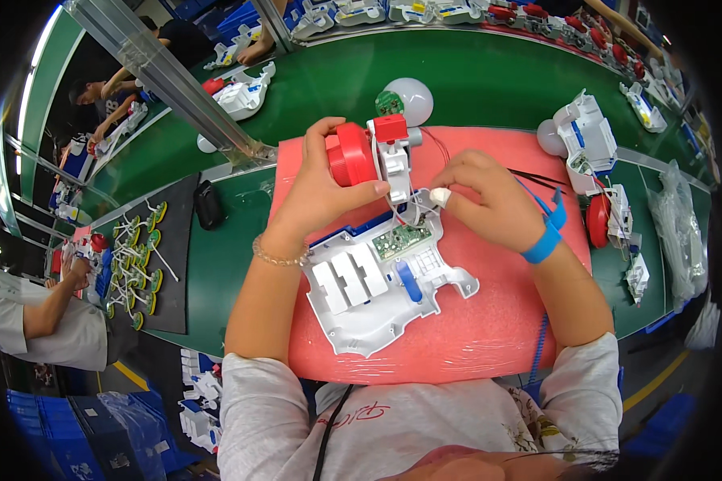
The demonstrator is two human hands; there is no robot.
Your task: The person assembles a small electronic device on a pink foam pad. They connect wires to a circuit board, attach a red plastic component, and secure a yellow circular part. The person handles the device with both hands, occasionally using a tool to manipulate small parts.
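My left hand (317,188) is wrapped round a red-and-white plastic assembly with a round red drum (353,154) and a small red block (390,128) on top. Thin wires (409,215) run from its lower end toward an open white housing shell (357,317). That shell lies on the pink pad and holds a green circuit board (401,240) and a blue piece (409,280). Just right of the assembly, my right hand (489,200) has its fingers pinched beside the wires, a white cover on one fingertip. What it pinches is too small to tell.
Behind the assembly is a white globe (414,102) with a green board. Another housing (592,140) stands at right, near a clear plastic bag (680,232). Several small boards with wires (140,260) lie on a dark mat at left. Co-workers sit beyond the metal post (176,72).
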